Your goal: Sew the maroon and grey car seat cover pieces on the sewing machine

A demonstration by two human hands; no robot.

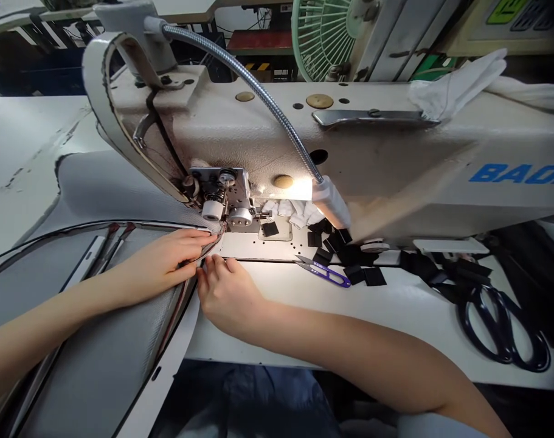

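Grey fabric panel with dark edging and a mesh-like border (107, 359) lies on the white worktable (304, 334), left of centre, and its far corner reaches the stitching head of a cream-white metal sewing machine (240, 137). The left hand (180, 258) is mostly open, palm down, with fingers almost straight on the panel near the stitching head. Just beside it, the right hand (228, 292) has bent fingers touching the dark edge; I cannot tell whether it pinches the fabric. A long white strip with a small dark slot (160, 380) runs along the panel's near edge.

To the right lie purple-handled thread snips (326, 272), several small black fabric squares (374, 277) and scissors with large dark handles (502, 325). A lamp on a silver flexible hose (263, 91) arches over the machine, where a crumpled white cloth (459, 85) rests. Behind stands a pale green fan (326, 39).

The needle point is hard to make out. The panel, the fan and the blue lettering are cut off by the frame.
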